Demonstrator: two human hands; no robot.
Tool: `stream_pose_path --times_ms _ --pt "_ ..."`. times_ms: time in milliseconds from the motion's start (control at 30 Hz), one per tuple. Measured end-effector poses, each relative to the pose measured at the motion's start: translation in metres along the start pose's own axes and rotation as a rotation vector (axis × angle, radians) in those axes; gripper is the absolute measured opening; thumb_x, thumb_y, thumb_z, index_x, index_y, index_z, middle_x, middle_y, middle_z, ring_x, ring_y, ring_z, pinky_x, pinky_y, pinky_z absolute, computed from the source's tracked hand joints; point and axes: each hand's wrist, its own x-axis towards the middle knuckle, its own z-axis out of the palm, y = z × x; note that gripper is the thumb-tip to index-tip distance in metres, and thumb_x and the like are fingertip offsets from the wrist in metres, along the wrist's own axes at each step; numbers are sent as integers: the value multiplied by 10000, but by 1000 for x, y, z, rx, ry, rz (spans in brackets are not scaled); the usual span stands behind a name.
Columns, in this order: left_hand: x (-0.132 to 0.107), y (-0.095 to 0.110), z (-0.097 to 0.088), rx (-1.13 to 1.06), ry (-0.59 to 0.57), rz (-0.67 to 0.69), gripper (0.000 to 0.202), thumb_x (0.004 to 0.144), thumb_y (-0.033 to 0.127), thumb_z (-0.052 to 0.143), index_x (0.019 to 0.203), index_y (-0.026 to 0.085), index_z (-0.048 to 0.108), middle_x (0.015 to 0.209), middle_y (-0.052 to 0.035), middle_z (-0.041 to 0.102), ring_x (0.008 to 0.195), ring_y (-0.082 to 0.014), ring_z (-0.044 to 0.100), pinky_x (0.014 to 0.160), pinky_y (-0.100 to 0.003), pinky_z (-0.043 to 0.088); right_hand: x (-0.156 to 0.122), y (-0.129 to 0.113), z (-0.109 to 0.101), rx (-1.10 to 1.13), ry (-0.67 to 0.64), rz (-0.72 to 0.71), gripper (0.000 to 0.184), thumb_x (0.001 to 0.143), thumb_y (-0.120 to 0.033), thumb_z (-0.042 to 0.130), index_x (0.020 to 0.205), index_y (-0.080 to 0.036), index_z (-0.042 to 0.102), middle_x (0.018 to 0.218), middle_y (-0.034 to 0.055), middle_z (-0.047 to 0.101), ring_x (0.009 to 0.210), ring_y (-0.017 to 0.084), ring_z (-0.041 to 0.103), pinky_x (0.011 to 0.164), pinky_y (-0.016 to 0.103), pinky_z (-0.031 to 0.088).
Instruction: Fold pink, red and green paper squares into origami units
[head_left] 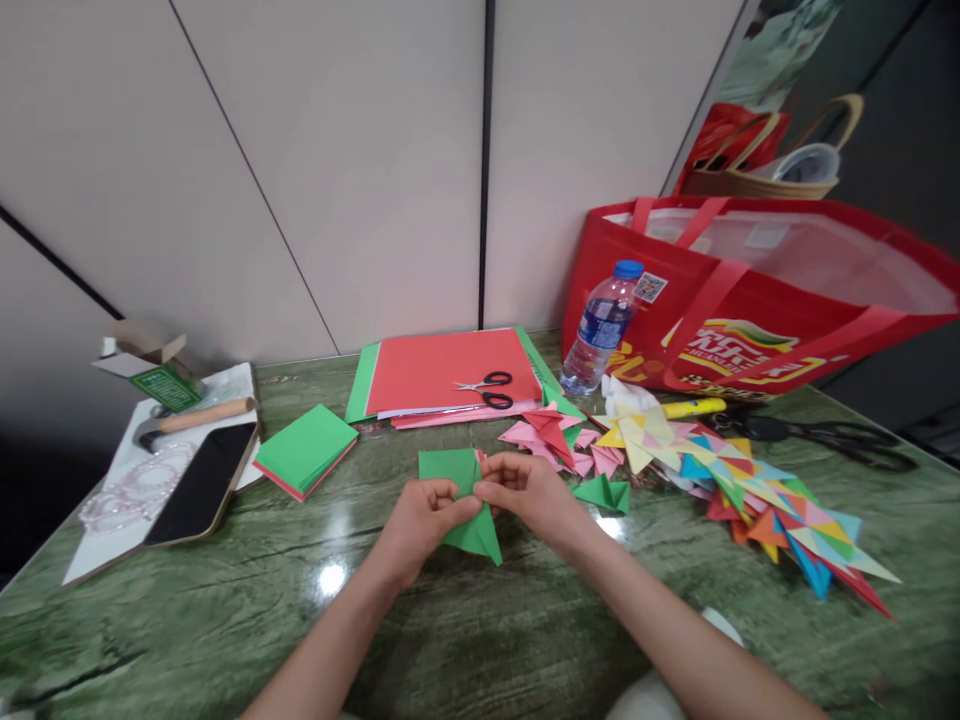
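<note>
Both my hands hold one green sheet of paper [450, 465] above the table, partly folded, with a pointed lower corner. My left hand [421, 520] pinches it between thumb and fingers from the left. From the right, my right hand [529, 490] pinches its right edge, fingertips close to the left thumb. A small green folded paper piece [602, 494] lies just right of my right hand. Behind it sit pink and red folded pieces [555, 438]. To the left rests a stack of green paper squares [307, 448], with red showing underneath.
Scissors [491, 390] lie on a red paper pile [442, 365] at the back. On the right are a water bottle [602, 330], a red bag [675, 300] and a multicoloured chain of folded paper [750, 480]. A phone [201, 485] and hammer [199, 418] lie left.
</note>
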Motion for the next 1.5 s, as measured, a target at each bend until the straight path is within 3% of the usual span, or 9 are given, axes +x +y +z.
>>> stream_pose_path --times_ms 100,267,433,600,833,1167,1500 --pt "-2 3 1 -92 -69 -39 300 600 386 680 647 102 596 531 -2 571 482 -105 499 490 -248 457 2 3 -2 -23 69 -66 379 533 -410 717 721 -185 477 547 -62 496 450 78 458 432 208 399" --pt "-2 3 0 -141 -35 -35 258 595 334 699 631 96 607 516 -8 590 473 -106 515 511 -289 510 3 4 -4 -91 75 -164 296 572 -353 705 618 -173 474 555 -50 478 471 71 445 443 195 390" --pt "-1 3 -2 -206 48 -12 244 590 314 707 654 98 613 532 -2 598 469 -107 529 494 -269 504 2 1 -6 -131 -10 -154 169 650 -278 626 769 -161 601 692 -3 572 596 107 522 571 241 440" --pt "0 4 -3 -231 87 -7 251 586 317 710 677 106 607 555 2 605 484 -110 533 517 -276 496 2 2 -8 -183 -45 -171 136 664 -226 588 776 -168 639 673 -1 595 614 124 548 587 256 459" --pt "2 1 -3 -101 146 35 284 561 345 716 622 110 568 501 20 559 445 -82 482 460 -190 369 3 7 -13 -222 -21 -146 132 635 -226 634 749 -160 638 704 13 627 633 133 573 593 258 473" --pt "1 2 -3 -80 82 22 279 589 358 692 632 111 568 476 34 535 424 -75 446 470 -195 352 4 8 -16 -167 -59 -102 181 602 -261 675 743 -153 641 676 6 626 596 125 572 588 260 472" --pt "2 -1 -3 -2 98 34 311 559 398 695 643 111 609 439 34 522 441 -102 478 443 -191 315 4 8 -17 -236 -68 -139 158 594 -274 683 693 -164 630 631 -3 605 584 129 557 555 246 457"
